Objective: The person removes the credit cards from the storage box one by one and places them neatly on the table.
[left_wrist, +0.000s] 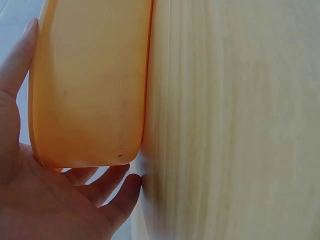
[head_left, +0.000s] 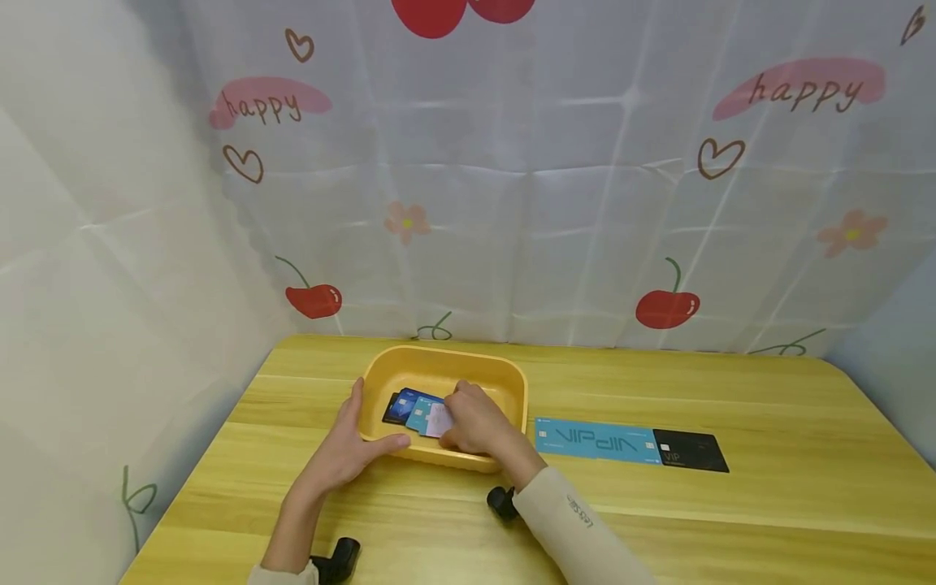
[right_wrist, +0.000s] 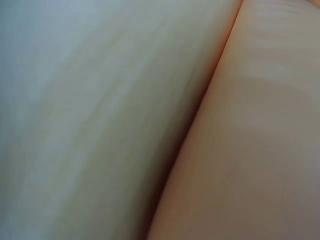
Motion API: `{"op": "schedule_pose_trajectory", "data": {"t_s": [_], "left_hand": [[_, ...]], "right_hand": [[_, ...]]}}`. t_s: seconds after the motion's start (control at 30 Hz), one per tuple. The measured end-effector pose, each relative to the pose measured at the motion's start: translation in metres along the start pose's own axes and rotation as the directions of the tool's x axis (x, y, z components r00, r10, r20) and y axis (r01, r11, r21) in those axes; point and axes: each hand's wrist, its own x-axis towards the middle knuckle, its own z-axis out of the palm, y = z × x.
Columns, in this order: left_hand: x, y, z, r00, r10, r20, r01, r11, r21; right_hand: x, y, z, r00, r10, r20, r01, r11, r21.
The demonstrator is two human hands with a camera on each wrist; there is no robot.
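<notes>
A yellow plastic basket (head_left: 515,390) stands on the table. My left hand (head_left: 340,447) cups its near left corner, thumb along the front rim and the other fingers spread against the end wall. In the left wrist view those fingers (left_wrist: 120,200) lie close to the tabletop. Inside the basket is an overlapping pile: a black card (head_left: 390,409), a dark blue card (head_left: 406,403), a light blue card (head_left: 419,414) and a pale lilac card (head_left: 438,422) on top. My right hand (head_left: 474,418) reaches in with curled fingers and pinches the lilac card's right end, hiding it.
Right of the basket, light blue cards (head_left: 595,441) and a black VIP card (head_left: 691,451) lie in a row on the wooden table (head_left: 775,512). Black wrist devices (head_left: 502,502) sit by both sleeves. A printed white curtain (head_left: 526,244) hangs behind the table.
</notes>
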Motion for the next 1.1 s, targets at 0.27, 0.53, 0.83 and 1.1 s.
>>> {"op": "schedule_pose_trajectory", "data": {"t_s": [0.27, 0.53, 0.83, 1.1], "left_hand": [[-0.001, 0.001, -0.002, 1.000, -0.002, 0.004, 0.002, 1.000, 0.005], [-0.002, 0.005, -0.003, 1.000, 0.013, 0.004, -0.013, 1.000, 0.009], [-0.002, 0.001, -0.001, 1.000, -0.001, -0.007, 0.001, 1.000, 0.010], [-0.003, 0.003, -0.001, 1.000, 0.009, -0.008, -0.009, 1.000, -0.005]], "right_hand": [[-0.002, 0.000, 0.000, 1.000, 0.004, -0.011, -0.003, 0.997, 0.071], [-0.004, 0.001, -0.002, 0.998, -0.039, -0.045, 0.043, 0.995, 0.091], [-0.009, -0.003, -0.003, 0.990, -0.095, -0.105, 0.106, 0.989, 0.101], [-0.014, -0.003, -0.008, 0.983, -0.098, -0.153, 0.126, 0.974, 0.189]]}}
